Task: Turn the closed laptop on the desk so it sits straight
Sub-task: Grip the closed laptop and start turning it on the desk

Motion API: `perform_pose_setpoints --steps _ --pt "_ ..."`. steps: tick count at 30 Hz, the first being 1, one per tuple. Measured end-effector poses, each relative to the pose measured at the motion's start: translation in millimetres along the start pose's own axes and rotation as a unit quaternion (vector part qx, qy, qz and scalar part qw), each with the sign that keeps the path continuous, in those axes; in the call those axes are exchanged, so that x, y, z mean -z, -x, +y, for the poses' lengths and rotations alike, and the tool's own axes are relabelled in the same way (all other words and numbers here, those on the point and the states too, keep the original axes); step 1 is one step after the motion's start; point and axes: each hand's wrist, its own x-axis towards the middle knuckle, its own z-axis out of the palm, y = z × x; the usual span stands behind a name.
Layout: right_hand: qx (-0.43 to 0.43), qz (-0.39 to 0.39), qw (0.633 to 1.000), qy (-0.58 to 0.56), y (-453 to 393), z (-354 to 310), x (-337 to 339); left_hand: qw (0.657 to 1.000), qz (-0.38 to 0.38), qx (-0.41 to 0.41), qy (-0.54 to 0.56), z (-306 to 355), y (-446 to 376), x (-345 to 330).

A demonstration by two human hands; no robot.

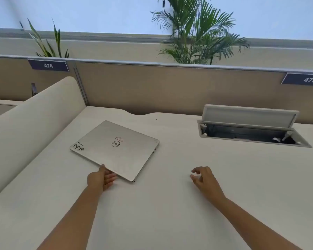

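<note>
Two bare forearms reach in from the bottom edge over the pale desk [224,177]. Left hand [102,178] is at the near long edge of the closed silver laptop [118,148], thumb resting on the lid's rim and fingers tucked under the edge, so it pinches the laptop close to its nearest corner. Right hand [203,178] hangs over bare desk well to the right of the laptop, touching nothing, its fingers loosely curled and apart.

Beyond the left hand, the laptop lies skewed on the desk, one corner pointing toward the person and the opposite corner toward the curved side divider [34,120]. Its lid carries a round logo in the middle and a black-lettered sticker [78,146] at its left corner.

Farther right, a cable box [249,127] is sunk in the desk with its flap propped up. Behind runs a tan partition [170,87] with number plates 474 [48,65] and 475 [310,79], and a palm plant [197,33] rises past it.
</note>
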Motion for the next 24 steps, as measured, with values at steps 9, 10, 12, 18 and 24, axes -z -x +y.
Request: perform_pose_setpoints --steps 9,10,12,18,24 --pt "-0.044 -0.001 0.997 -0.062 -107.2 -44.0 -24.6 0.994 0.069 -0.015 -0.083 13.3 -31.9 -2.2" --pt "-0.042 -0.012 0.997 -0.056 -120.8 -49.9 -29.2 0.993 0.083 -0.021 -0.078 14.7 -35.8 -1.2" --pt "-0.025 -0.048 0.998 -0.026 -146.5 -61.1 -41.7 0.991 0.110 -0.027 -0.065 18.0 -41.6 1.4" --pt "-0.042 -0.102 0.992 -0.064 -193.1 -93.6 -88.5 0.989 0.122 -0.035 -0.072 20.2 -48.7 2.5" --pt "0.003 -0.136 0.988 0.068 -210.6 -111.1 -116.0 0.986 0.131 -0.045 -0.090 15.8 -45.3 2.1"
